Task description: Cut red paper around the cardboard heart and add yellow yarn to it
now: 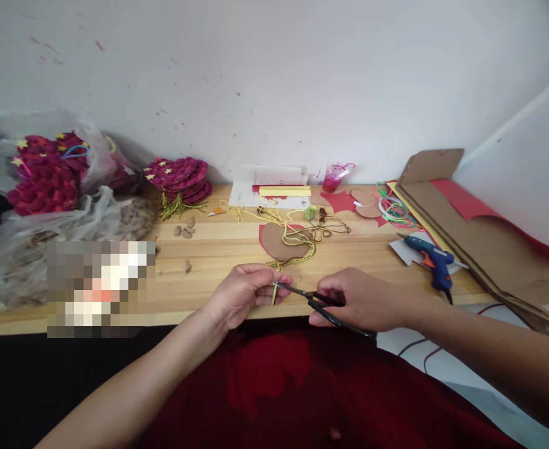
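Note:
My left hand (250,292), near the table's front edge, is closed on a green-yellow yarn (275,293), with a short length hanging over the fingers. Black-handled scissors (333,313) are in my right hand (361,299), their blades pointing left. The blade tips meet the yarn at my left fingertips; whether they are parted is too small to tell. From my left hand more yellow-green yarn (309,252) runs back over a round brown cardboard piece (278,242) with a red edge.
Plastic bags (3,249) and magenta braided pieces (178,178) stand at the left. A blue glue gun (430,255) lies at the right beside cardboard sheets (489,249). A cup with pink paint (334,179) stands by the wall, near red scraps (337,201) and coloured cords (396,211).

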`<action>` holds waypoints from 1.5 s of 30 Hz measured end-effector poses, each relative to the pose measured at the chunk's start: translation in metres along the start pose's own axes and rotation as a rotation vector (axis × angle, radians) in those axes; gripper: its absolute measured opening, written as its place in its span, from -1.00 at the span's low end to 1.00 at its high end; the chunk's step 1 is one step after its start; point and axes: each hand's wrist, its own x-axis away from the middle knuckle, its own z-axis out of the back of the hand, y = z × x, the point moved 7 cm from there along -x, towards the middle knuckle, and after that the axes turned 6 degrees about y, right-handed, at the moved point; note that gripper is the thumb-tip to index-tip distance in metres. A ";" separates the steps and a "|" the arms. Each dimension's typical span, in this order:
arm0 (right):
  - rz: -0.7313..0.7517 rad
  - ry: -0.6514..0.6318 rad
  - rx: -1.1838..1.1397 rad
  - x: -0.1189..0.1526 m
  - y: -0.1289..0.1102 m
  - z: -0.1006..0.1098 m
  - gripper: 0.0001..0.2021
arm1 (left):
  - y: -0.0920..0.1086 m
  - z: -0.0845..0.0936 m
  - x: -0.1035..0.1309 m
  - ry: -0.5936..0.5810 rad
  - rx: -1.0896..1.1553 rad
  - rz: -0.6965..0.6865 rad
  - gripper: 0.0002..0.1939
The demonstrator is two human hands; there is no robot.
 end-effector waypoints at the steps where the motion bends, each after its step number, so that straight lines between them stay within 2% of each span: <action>1: -0.004 0.010 0.003 0.000 -0.001 0.000 -0.45 | 0.000 -0.001 0.000 0.002 -0.004 -0.007 -0.73; 9: 0.024 0.103 0.038 0.001 -0.005 0.003 -0.45 | 0.003 -0.010 0.003 0.025 -0.051 -0.052 -0.73; 17: 0.060 0.115 0.049 -0.001 -0.007 0.005 -0.46 | 0.006 -0.012 0.001 0.042 -0.099 -0.077 -0.76; 24: 0.108 0.132 0.052 -0.015 -0.004 0.008 -0.44 | 0.020 -0.005 -0.009 0.102 -0.175 -0.183 -0.79; 29: 0.121 0.148 0.158 -0.014 0.001 0.009 -0.50 | 0.031 0.012 -0.012 0.132 -0.173 -0.238 -0.74; 33: 0.018 0.257 0.257 -0.004 0.030 0.023 -0.52 | 0.053 0.034 -0.006 0.200 -0.266 -0.410 -0.79; 37: -0.247 0.410 0.368 0.012 0.079 0.042 -0.51 | 0.078 0.054 0.005 0.266 -0.249 -0.577 -0.83; 41: -0.482 0.457 0.481 0.023 0.113 0.048 -0.59 | 0.090 0.056 0.011 0.176 -0.130 -0.577 -0.84; 45: -0.564 0.476 0.519 0.023 0.128 0.049 -0.59 | 0.095 0.054 0.013 0.080 -0.006 -0.557 -0.83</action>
